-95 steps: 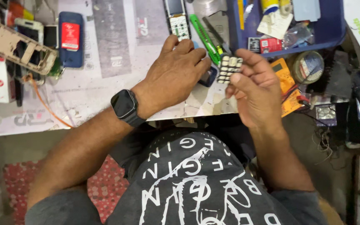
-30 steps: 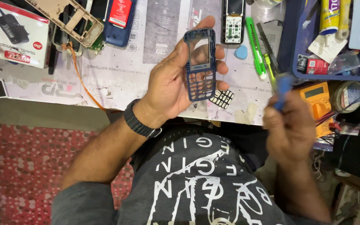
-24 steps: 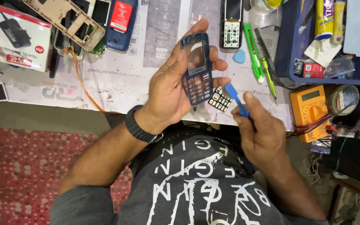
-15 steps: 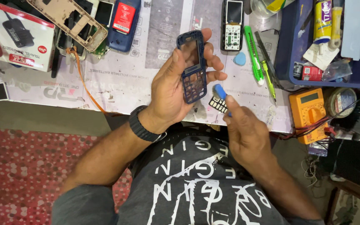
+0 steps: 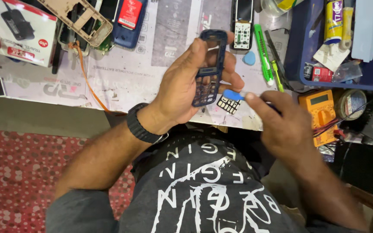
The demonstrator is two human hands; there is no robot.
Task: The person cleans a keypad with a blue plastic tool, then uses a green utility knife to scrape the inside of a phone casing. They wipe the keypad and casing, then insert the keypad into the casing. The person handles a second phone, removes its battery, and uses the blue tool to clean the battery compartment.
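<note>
Cluttered workbench (image 5: 121,92), red dotted floor (image 5: 18,172)

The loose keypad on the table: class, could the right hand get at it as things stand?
Probably yes. The keypad lies bare on the table edge beside the right hand, with nothing over it, but that hand's fingers already pinch a blue pry tool.

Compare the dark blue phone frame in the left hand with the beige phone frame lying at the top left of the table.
The dark blue phone frame is gripped by the left hand above the table; the beige phone frame lies flat on the paper-covered table, untouched. The blue one stands roughly upright in view; the beige one lies diagonally. The beige one rests over other phone parts; the blue one is apart from them. Both are empty shells with open screen windows.
</note>
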